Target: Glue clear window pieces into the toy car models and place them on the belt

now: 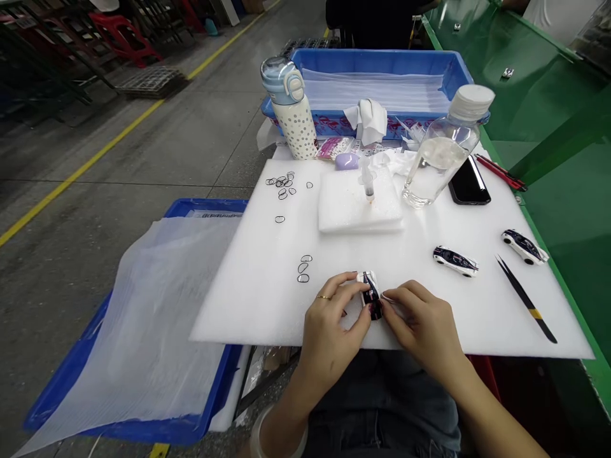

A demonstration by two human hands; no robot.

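A small white and dark blue toy car (370, 287) stands at the front of the white foam sheet (248, 280). My left hand (334, 321) is closed around it, fingers on its far end and thumb on its near end. My right hand (422, 321) is pinched against the car's right side; whatever lies between its thumb and forefinger is too small to make out. To the right lie a second toy car (456, 261), a third toy car (525, 247) and black tweezers (527, 299). Several thin black rings (303, 268) lie on the left.
A foam block (360, 213) bears a small syringe-like dispenser (367, 181). Behind stand a dotted flask (293, 121), a clear bottle (439, 159) and a blue bin (377, 60). A phone (470, 181) lies at right, near a green conveyor edge (558, 210). Another blue tray (210, 394) sits lower left.
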